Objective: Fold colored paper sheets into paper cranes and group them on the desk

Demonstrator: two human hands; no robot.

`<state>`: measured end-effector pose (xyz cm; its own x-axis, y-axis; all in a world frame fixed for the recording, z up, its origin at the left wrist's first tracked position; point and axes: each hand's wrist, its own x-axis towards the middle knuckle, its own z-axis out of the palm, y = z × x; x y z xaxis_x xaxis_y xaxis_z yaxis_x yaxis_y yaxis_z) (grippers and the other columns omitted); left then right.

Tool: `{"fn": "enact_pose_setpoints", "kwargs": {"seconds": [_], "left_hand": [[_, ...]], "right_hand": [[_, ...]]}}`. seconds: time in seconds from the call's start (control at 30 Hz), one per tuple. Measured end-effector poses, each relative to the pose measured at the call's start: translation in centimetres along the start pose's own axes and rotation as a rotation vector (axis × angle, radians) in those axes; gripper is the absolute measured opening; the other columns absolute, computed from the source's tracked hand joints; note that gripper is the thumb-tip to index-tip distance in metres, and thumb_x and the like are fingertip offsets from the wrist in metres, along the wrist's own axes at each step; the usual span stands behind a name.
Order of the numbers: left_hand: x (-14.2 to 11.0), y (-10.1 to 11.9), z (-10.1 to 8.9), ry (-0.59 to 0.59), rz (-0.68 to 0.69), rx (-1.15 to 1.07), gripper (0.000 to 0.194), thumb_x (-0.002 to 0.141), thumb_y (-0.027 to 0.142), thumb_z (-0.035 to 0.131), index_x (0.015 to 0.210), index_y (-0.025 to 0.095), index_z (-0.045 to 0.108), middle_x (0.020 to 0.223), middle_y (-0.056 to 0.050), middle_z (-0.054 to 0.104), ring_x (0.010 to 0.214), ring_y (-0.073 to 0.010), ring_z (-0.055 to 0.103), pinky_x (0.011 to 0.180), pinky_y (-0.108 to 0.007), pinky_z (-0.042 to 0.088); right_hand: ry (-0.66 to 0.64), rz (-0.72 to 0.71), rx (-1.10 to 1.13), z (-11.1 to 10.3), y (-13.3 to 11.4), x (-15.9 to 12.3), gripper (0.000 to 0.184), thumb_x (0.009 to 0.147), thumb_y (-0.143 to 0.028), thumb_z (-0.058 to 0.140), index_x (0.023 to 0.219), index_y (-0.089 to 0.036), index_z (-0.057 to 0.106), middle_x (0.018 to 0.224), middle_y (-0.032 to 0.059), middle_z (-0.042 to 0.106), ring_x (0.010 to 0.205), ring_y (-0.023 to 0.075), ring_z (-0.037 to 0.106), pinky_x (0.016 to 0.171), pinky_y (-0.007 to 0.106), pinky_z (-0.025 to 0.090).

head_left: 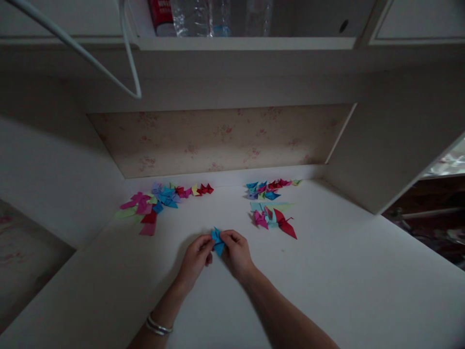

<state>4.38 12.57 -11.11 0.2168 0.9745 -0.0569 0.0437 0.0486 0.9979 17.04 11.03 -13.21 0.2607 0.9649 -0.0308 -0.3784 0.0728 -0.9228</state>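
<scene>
A small blue folded paper piece (218, 243), partly covered by fingers, is held between both hands above the white desk (319, 291). My left hand (198, 257) pinches its left side, and a silver bracelet (158, 325) circles that wrist. On the other side, the thumb and fingers of my right hand (237, 249) grip the right edge. Beyond my right hand lie a red paper crane (286, 224) and a pink folded paper piece (260, 219).
Folded papers in many colours (165, 196) are heaped at the back left. Another cluster (267, 189) lies along the back right. Above, a shelf (247, 43) holds clear plastic bottles (191, 18) and a red can (162, 17). A white cable (90, 58) hangs at upper left.
</scene>
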Motion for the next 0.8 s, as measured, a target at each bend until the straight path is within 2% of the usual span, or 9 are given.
{"fn": "enact_pose_setpoints", "kwargs": {"seconds": [0.13,0.33,0.67,0.8], "left_hand": [[0.09,0.09,-0.13,-0.017,-0.043,-0.004,0.032,0.067,0.043,0.069,0.081,0.016,0.063,0.048,0.006,0.053,0.038,-0.0090,0.046,0.038,-0.019,0.034],[0.16,-0.39,0.00,0.036,-0.047,0.009,0.035,0.066,0.047,0.069,0.081,0.015,0.064,0.048,0.006,0.053,0.038,-0.0084,0.045,0.037,-0.019,0.032],[0.01,-0.58,-0.23,0.027,-0.025,0.010,0.034,0.074,0.046,0.065,0.087,0.014,0.063,0.045,0.007,0.048,0.041,-0.0078,0.040,0.040,-0.018,0.030],[0.20,-0.81,-0.46,0.017,-0.015,0.012,0.037,0.074,0.048,0.064,0.089,0.014,0.064,0.045,0.006,0.048,0.041,-0.0084,0.042,0.040,-0.018,0.031]], "right_hand": [[-0.014,-0.002,-0.063,-0.05,-0.16,0.01,0.027,0.072,-0.043,0.068,0.071,-0.016,0.069,0.055,-0.0029,0.055,0.046,0.0079,0.038,0.043,0.022,0.027],[-0.020,-0.008,-0.089,-0.25,0.18,0.16,0.027,0.074,-0.044,0.066,0.073,-0.017,0.068,0.057,-0.0034,0.055,0.046,0.0082,0.039,0.044,0.022,0.029],[-0.029,-0.025,-0.131,-0.16,0.36,0.13,0.028,0.075,-0.046,0.064,0.072,-0.018,0.066,0.052,-0.0051,0.051,0.045,0.0082,0.038,0.044,0.021,0.029],[-0.086,-0.026,-0.149,-0.25,0.73,0.19,0.031,0.075,-0.048,0.064,0.077,-0.018,0.066,0.054,-0.0054,0.050,0.046,0.0079,0.038,0.044,0.020,0.028]]}}
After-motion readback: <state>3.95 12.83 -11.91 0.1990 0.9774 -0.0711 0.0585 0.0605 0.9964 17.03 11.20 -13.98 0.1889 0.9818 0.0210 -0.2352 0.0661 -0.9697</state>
